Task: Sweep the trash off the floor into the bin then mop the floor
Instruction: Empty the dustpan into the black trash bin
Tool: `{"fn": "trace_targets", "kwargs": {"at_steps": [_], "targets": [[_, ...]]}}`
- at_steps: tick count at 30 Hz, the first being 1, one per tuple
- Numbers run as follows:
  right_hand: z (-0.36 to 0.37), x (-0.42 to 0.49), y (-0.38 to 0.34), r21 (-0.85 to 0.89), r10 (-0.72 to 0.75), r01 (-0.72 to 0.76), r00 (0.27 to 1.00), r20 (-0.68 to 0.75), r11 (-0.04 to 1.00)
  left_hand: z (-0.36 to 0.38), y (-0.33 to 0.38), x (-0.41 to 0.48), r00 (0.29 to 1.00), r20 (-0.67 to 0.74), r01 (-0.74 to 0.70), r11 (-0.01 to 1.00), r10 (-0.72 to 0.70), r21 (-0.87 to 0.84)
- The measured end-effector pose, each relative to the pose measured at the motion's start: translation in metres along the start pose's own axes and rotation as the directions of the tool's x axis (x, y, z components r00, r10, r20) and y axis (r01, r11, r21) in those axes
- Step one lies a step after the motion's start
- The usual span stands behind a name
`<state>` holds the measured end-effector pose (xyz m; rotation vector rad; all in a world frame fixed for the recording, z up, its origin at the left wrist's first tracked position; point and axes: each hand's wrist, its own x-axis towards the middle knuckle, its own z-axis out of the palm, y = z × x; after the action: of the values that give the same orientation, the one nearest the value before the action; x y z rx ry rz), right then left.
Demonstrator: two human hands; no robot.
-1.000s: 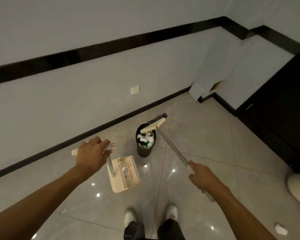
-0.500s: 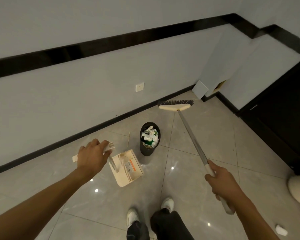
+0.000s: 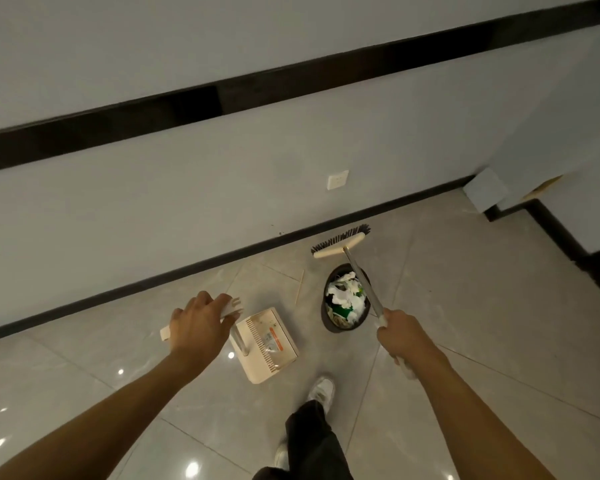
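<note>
Floor [image 3: 465,306]: pale glossy tile with ceiling-light reflections. Widest open stretch lies right of the bin, running to the dark skirting of the right-hand corner.

Baseboard [image 3: 153,282]: black strip along the foot of the grey wall [image 3: 187,202], the far edge of the working area. A white socket [image 3: 337,180] sits low on the wall; a black band [image 3: 222,98] runs higher up.

Panel [image 3: 485,190]: pale square leaning in the far right corner.

Stick [image 3: 299,287]: thin, pale, lying on the tile between dustpan and bin.

Bin [image 3: 329,323]: small, dark, round, standing on the floor just right of the dustpan. Heaped to the rim with trash [image 3: 343,299], crumpled white paper with green and tan scraps.

Broom [image 3: 340,242]: cream head, dark bristles facing the wall, held beyond the bin and near the baseboard. Metal shaft crosses over the bin's mouth.

Right hand [image 3: 402,337]: fingers clamped round the white grip of the broom shaft.

Dustpan [image 3: 271,344]: cream, with comb teeth and an orange-striped label, upright metal stem. Whether it touches the tile cannot be told.

Left hand [image 3: 201,327]: fingers curled over the cream crossbar topping the dustpan stem.

Shoe [image 3: 323,391]: white, below the dustpan, under a dark trouser leg [image 3: 312,441].
</note>
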<state>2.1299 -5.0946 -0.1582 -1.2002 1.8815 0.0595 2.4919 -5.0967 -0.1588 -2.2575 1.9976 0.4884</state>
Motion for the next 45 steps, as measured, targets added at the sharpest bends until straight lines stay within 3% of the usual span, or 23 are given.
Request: {"fn": "trace_targets", "kwargs": {"at_steps": [7,15,22,28,33,37,40,43,45], "targets": [[0.004,0.084,-0.038,-0.204,0.051,-0.039,0.997,0.05,0.978,0.012,0.01,0.065,0.999,0.034,0.034,0.999,-0.034,0.011],[0.035,0.093,-0.067,-0.292,0.093,-0.036,0.979,0.184,0.956,0.02,-0.001,0.135,0.999,0.035,-0.032,0.999,0.031,0.044],[0.089,0.024,-0.095,-0.051,0.12,-0.109,0.945,0.305,0.993,0.004,-0.04,0.175,0.992,0.068,-0.108,0.994,0.107,0.02],[0.13,-0.024,-0.118,0.036,0.149,-0.157,0.973,0.176,0.987,0.002,-0.085,0.181,0.968,0.084,-0.241,0.968,0.235,0.065],[0.161,-0.003,-0.141,0.138,0.188,-0.195,0.98,0.06,0.971,0.01,-0.126,0.181,0.954,0.077,-0.292,0.955,0.288,0.048],[0.203,0.016,-0.155,0.245,0.258,-0.285,0.956,0.137,0.927,0.016,-0.154,0.177,0.953,0.059,-0.299,0.953,0.296,0.04],[0.231,0.016,-0.17,0.439,0.299,-0.421,0.899,0.32,0.794,0.019,-0.162,0.173,0.948,0.07,-0.312,0.949,0.309,0.034],[0.247,-0.003,-0.183,0.68,0.304,-0.594,0.804,0.511,0.43,0.02,-0.161,0.171,0.954,0.047,-0.297,0.955,0.298,-0.022],[0.249,-0.015,-0.18,0.732,0.289,-0.607,0.793,0.536,0.308,0.018,-0.161,0.167,0.953,0.03,-0.3,0.953,0.301,-0.036]]}}
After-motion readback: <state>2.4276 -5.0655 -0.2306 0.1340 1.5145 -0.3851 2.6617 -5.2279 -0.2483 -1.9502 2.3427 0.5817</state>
